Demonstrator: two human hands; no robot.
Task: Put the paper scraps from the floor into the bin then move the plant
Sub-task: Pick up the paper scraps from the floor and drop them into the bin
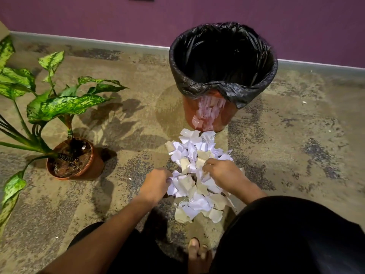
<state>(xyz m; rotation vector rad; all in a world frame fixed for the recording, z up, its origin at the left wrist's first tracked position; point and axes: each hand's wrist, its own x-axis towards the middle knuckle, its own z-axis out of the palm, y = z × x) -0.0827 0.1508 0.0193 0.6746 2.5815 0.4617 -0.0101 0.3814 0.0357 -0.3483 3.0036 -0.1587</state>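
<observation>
While crouching over the paper scraps [197, 175] on the floor, both hands are gathering a handful.
The left hand [156, 183] and right hand [221, 173] fingers are curling into the pile; squeezing inward should be keeping scraps together for the bin [223, 62] just behind.

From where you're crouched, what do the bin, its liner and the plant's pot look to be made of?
The bin looks like glossy reddish plastic: it mirrors the paper scraps. Its liner is thin black plastic film, crinkled and shiny. The plant pot is matte brown, plastic or terracotta; hard to tell.
</observation>
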